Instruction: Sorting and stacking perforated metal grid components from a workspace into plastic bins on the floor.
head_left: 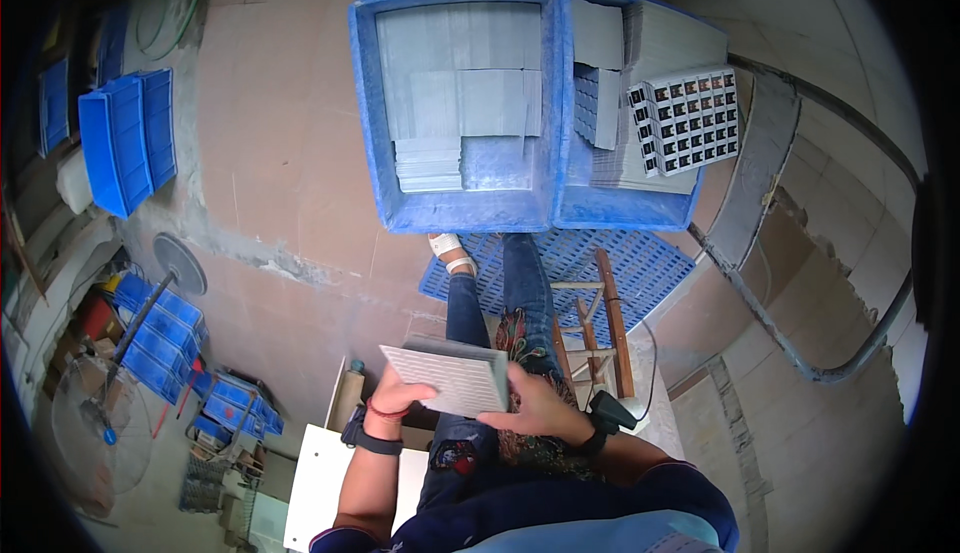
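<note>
Above my lap I hold a small stack of thin, pale grey ridged sheets (pixel 450 378), tilted, with a darker layer along its far edge. My left hand (pixel 398 393) is closed on its left side, the thumb lying on the ridged top. On the right edge, my right hand (pixel 540 408) grips it between thumb and fingers. Beyond my feet a blue bin (pixel 366 113) contains rows of similar grey pieces. Against it stands a second blue bin (pixel 625 215) with more grey stacks. A grey tray with rows of dark and copper-coloured parts (pixel 690 118) lies on those stacks.
Under the bins' near side is a blue slatted pallet (pixel 640 268). A wooden-legged stool (pixel 612 323) stands right of my legs, near a bent metal frame (pixel 800 358). At left are blue crates (pixel 120 143) and a standing fan (pixel 100 423). A white board (pixel 315 483) is beside me.
</note>
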Tool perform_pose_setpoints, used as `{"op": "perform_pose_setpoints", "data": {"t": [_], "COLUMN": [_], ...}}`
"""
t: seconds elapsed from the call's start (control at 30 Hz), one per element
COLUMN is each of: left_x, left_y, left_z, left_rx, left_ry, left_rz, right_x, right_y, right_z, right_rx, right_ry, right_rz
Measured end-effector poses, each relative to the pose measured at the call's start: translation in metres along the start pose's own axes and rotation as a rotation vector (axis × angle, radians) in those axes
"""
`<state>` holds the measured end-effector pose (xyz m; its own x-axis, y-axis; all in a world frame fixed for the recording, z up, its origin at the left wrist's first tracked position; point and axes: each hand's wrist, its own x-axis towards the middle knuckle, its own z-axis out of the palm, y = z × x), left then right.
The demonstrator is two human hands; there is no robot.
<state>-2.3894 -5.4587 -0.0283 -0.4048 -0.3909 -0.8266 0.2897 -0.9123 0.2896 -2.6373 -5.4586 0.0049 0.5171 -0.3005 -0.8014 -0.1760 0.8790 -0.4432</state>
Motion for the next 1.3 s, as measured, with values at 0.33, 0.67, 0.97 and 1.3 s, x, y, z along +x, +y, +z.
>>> {"op": "perform_pose_setpoints", "data": {"t": [0.33, 0.67, 0.97, 1.3], "left_x": [-0.028, -0.04, -0.045, -0.055], "left_y": [-0.015, -0.03, -0.036, -0.035], "left_z": [-0.039, -0.029, -0.035, -0.037], "left_rx": [-0.069, -0.152, -0.181, -0.238], "left_ry": [0.098, 0.099, 0.108, 0.087], "left_rz": [0.105, 0.047, 0.033, 0.099], "right_x": [0.191, 0.263, 0.272, 0.261], "right_y": [0.05, 0.035, 0.035, 0.042], "right_z": [-0.221, -0.264, -0.29, -0.294], "right_rx": [-0.465, -0.703, -0.571, -0.592], "right_ry": [1.232, 1.584, 1.427, 1.374], "right_rz": [-0.332, 0.187, 0.231, 0.322]}}
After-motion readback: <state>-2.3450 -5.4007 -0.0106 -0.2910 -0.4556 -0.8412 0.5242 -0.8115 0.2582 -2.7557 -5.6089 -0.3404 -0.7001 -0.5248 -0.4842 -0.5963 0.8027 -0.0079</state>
